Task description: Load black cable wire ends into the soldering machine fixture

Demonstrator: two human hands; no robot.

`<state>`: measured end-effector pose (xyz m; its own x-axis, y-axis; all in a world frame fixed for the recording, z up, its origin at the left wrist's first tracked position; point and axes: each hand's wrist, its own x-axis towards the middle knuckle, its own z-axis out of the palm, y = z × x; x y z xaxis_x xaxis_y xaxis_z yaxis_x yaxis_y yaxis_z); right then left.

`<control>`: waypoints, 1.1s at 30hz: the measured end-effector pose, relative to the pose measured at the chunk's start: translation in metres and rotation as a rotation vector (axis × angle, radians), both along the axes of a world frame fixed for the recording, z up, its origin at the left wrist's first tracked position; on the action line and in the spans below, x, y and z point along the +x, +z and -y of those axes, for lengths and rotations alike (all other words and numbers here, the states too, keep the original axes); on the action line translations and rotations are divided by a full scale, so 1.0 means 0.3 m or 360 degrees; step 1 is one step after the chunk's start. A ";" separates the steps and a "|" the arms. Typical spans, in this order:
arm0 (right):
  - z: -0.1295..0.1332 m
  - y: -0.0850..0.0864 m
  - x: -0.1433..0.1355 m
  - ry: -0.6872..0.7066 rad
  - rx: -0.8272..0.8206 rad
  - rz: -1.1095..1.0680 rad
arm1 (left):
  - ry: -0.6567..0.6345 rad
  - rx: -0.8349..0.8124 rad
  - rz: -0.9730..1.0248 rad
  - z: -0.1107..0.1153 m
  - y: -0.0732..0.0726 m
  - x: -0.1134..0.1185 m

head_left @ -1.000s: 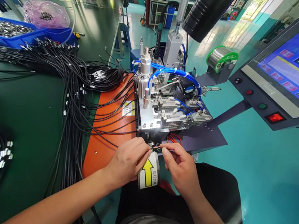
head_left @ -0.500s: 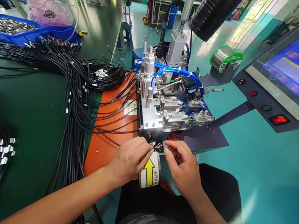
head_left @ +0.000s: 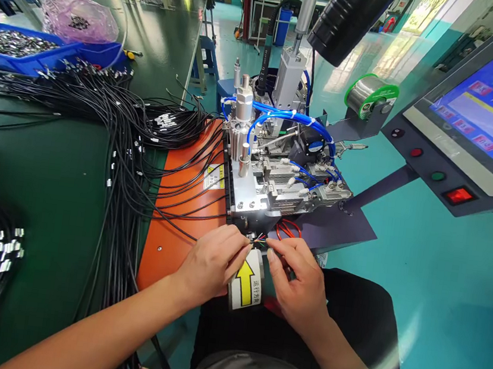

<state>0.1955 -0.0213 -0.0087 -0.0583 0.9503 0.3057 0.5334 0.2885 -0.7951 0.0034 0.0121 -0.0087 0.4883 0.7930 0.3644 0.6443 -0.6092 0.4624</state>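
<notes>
My left hand (head_left: 218, 259) is closed in a pinch on a cable, whose thin coloured wires (head_left: 259, 240) fan out to the right of the fingertips. My right hand (head_left: 295, 277) meets those wires from the other side, thumb and forefinger pinched at their ends. Both hands are at the front edge of a metal machine (head_left: 290, 196) with blue air tubes. Just below the wires is a white cylinder (head_left: 247, 283) with a yellow arrow. Most of the held cable is hidden behind my left fingers.
Many black cables (head_left: 124, 193) drape over the green table (head_left: 64, 168) and an orange plate (head_left: 171, 250). Blue bins (head_left: 23, 64) of small metal parts stand at back left. A solder spool (head_left: 369, 98) and a control screen (head_left: 489, 112) are at the right.
My right hand has moved slightly left, and its thumb and forefinger have closed on the wire ends. My left hand has stayed nearly in place with the cable.
</notes>
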 end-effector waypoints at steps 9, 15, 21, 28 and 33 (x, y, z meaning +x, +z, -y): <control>0.005 -0.007 -0.008 -0.0035 -0.0154 -0.0063 | 0.0013 0.0002 0.0018 0.000 -0.010 -0.003; 0.002 0.008 -0.011 -0.0044 -0.0085 -0.0062 | 0.0008 0.0049 0.0014 0.000 -0.005 0.001; -0.008 0.014 -0.021 -0.0015 -0.0065 -0.0040 | -0.0002 0.0079 0.0004 0.000 0.006 0.003; -0.018 0.006 -0.016 -0.0018 -0.0285 -0.0236 | -0.0008 0.0023 -0.0017 -0.001 -0.002 -0.002; 0.010 -0.001 -0.022 0.0032 -0.0487 -0.0523 | 0.0025 -0.0003 0.0007 0.000 -0.011 -0.003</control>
